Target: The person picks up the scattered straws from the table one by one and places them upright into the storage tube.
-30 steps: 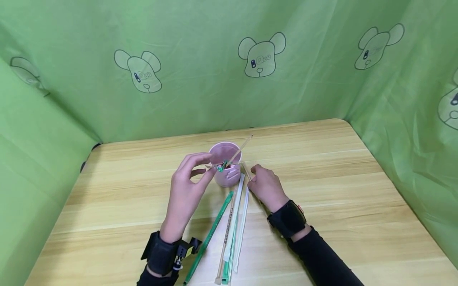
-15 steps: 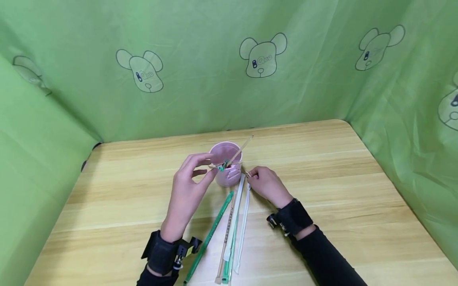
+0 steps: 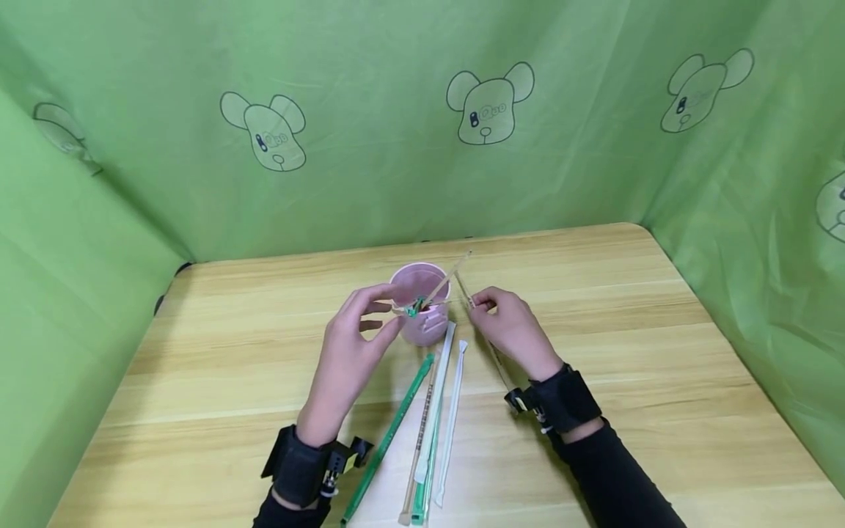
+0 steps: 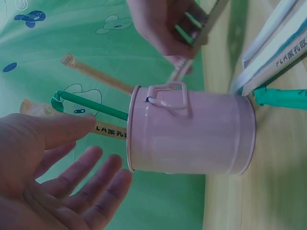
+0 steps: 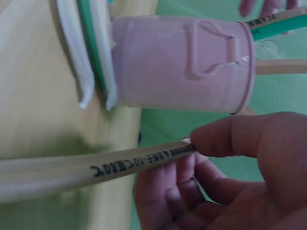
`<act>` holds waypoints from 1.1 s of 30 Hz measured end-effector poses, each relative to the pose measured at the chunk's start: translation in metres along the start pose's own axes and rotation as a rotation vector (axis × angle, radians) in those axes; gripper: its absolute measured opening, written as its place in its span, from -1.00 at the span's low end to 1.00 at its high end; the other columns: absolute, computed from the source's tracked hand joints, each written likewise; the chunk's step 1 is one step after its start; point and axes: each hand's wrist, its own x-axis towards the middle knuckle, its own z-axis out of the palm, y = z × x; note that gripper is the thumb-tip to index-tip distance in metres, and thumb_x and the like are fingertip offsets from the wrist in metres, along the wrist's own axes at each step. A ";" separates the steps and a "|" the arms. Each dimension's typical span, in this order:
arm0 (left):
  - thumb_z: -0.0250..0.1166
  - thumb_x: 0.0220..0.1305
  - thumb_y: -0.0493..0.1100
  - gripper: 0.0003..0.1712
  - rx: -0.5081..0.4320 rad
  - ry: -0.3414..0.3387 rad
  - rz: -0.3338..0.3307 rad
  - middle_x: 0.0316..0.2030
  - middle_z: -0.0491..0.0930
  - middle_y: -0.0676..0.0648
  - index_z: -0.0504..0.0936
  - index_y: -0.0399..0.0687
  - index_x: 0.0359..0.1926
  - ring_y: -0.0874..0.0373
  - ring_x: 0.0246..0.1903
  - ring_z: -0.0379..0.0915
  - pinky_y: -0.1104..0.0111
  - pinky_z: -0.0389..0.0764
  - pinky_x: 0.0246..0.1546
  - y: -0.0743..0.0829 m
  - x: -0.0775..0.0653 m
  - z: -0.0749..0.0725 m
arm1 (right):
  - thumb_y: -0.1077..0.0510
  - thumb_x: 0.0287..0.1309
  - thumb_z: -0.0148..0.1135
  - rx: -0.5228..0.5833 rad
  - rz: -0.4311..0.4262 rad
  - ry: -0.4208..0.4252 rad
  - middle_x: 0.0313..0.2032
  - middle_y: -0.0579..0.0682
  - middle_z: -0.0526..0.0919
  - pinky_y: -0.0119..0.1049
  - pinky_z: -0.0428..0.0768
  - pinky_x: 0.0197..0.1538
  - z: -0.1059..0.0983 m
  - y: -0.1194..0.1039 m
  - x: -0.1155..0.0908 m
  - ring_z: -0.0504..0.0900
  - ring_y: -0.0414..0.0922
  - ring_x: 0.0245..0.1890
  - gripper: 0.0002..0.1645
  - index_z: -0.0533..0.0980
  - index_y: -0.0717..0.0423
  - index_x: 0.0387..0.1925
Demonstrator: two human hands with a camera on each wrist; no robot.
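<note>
Right wrist view: we see a long, thin tan straw [image 5: 96, 168] with black writing on it. In the head view it slants, one end up by the pink cup [image 4: 192, 134], the other back toward the wrist. The right hand [image 3: 513, 328] pinches it just beside the cup, between thumb and fingers. The left hand [image 3: 353, 341] bends around the straw tops [image 4: 93, 105], thumb and fingers wide apart
</note>
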 end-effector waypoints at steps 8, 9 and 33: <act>0.41 0.44 -0.32 -0.47 0.036 -0.051 -0.054 0.19 0.64 -0.16 0.57 -0.09 0.37 -0.06 0.04 0.67 0.10 0.70 0.03 -0.001 -0.002 -0.003 | 0.18 0.46 0.18 0.130 -0.107 0.166 0.00 0.12 0.67 -0.09 0.61 -0.13 -0.012 -0.011 -0.004 0.62 0.01 -0.18 -0.69 0.62 0.20 0.12; 0.41 0.44 -0.32 -0.47 0.043 -0.054 -0.059 0.19 0.65 -0.17 0.57 -0.09 0.37 -0.05 0.04 0.67 0.10 0.70 0.03 -0.002 -0.002 -0.003 | 0.20 0.46 0.19 0.150 -0.126 0.188 0.01 0.11 0.67 -0.08 0.63 -0.12 -0.013 -0.013 -0.005 0.64 0.02 -0.14 -0.70 0.61 0.21 0.13; 0.40 0.47 -0.19 -0.51 0.190 -0.270 -0.362 0.02 0.69 -0.22 0.59 -0.23 0.34 -0.08 -0.02 0.64 0.03 0.67 -0.02 -0.006 -0.008 -0.003 | 0.44 0.42 0.20 0.594 -0.666 0.543 -0.01 0.21 0.60 -0.28 0.68 0.03 -0.027 -0.046 -0.029 0.62 0.07 -0.02 -0.74 0.50 0.52 0.07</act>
